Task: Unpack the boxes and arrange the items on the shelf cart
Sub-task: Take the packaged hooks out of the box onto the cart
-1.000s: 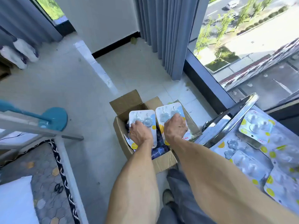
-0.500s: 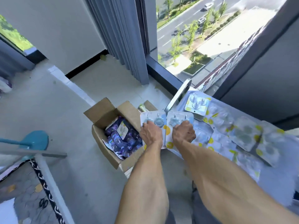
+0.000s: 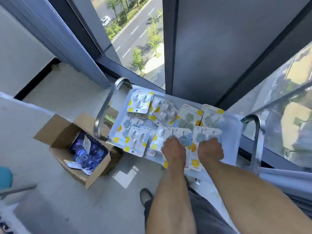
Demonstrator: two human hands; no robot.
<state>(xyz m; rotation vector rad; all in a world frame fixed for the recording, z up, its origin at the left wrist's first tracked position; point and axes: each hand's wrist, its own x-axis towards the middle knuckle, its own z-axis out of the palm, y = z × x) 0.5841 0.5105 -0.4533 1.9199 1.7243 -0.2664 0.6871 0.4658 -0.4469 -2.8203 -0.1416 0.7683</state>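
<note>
My left hand (image 3: 173, 150) grips a blister pack of blue flower hooks (image 3: 180, 136), and my right hand (image 3: 210, 150) grips a second such pack (image 3: 206, 135) beside it. Both packs are over the near edge of the shelf cart's white top (image 3: 232, 137), level with it. Several similar blister packs (image 3: 146, 125) lie spread over the cart top. An open cardboard box (image 3: 57, 130) stands on the floor left of the cart, with purple packets (image 3: 87, 154) inside.
Chrome cart handles rise at the left (image 3: 104, 112) and right (image 3: 256, 141) ends. Behind the cart is a floor-to-ceiling window with a dark frame (image 3: 168, 48). A grey curtain (image 3: 55, 36) hangs at the left. My shoe (image 3: 145, 196) is on the tiled floor.
Both hands lifted the two packs out of the cardboard box and carried them right, over the cart top. The view swung right with them.
</note>
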